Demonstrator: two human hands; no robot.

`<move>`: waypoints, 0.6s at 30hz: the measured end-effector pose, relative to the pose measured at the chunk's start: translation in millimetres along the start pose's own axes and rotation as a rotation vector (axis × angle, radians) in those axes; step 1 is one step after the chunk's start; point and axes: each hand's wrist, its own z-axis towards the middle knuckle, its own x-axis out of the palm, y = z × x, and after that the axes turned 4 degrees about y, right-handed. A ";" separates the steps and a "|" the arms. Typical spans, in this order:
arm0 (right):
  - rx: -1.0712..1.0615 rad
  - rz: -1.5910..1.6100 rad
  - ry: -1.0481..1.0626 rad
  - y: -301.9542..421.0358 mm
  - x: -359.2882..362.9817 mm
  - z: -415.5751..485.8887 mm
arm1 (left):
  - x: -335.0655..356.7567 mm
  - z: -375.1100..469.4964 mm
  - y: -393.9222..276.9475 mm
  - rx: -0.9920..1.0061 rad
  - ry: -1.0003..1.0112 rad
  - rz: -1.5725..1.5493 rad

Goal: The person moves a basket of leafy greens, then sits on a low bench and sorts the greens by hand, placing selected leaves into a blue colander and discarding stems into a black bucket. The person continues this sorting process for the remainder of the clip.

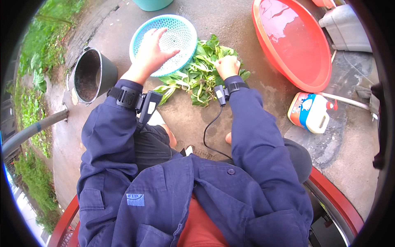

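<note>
My left hand [152,51] is over the light-blue plastic colander [185,26], its fingers spread with nothing between them. Inside the colander I see only its perforated bottom, part of it hidden by the hand. Against the colander's right side lies a loose pile of leafy greens [202,69], with pale stems and some roots showing, on the wet concrete. At the pile's right part, my right hand [227,65] has its fingers curled closed around some of the greens. The fingertips are partly hidden among the leaves.
A large red basin [301,46] holding water is at the right. Near it stand a plastic jug with a red cap [308,112] and a white pipe [345,100]. At left are a dark bucket [108,71] and a grey pipe [37,128]. A green tub [152,4] shows at the top.
</note>
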 end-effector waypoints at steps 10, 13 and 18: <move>0.141 0.007 0.240 -2.5 6.9 -7.7 | -18.1 -20.0 -0.1 0.013 0.175 -0.086; 0.088 0.215 0.424 -28.0 -30.3 -10.3 | -13.3 -21.6 3.0 0.050 0.150 -0.083; 0.111 1.021 0.503 -49.9 -89.0 -23.0 | -1.1 -14.3 7.1 0.110 0.050 -0.123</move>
